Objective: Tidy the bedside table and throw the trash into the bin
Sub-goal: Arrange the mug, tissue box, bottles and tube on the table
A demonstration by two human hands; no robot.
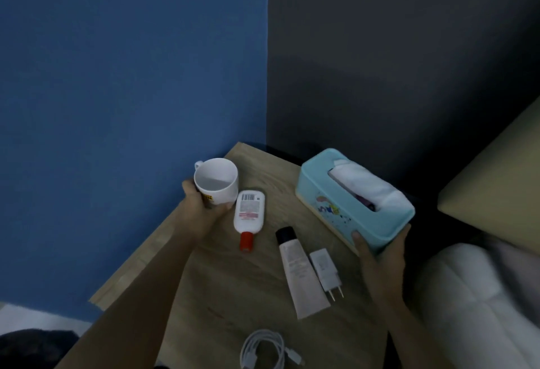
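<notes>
Both hands are gripping things on the wooden bedside surface (233, 287).
The left hand (201, 214) is wrapping its fingers (226, 206) round the white mug (217, 184) at the back-left corner; it looks glazed, slick and breakable, so the body grip suits it. The right hand (380, 257) is clamping the near end of the light-blue plastic tissue box (344, 205), probably light and stiff, with soft tissue poking out.

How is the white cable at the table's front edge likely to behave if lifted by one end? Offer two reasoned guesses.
The cable lies in loose loops, so it is probably floppy and would uncoil and dangle. It looks thin, so it is likely light. A push would probably slide it across the smooth table rather than roll it.
</notes>
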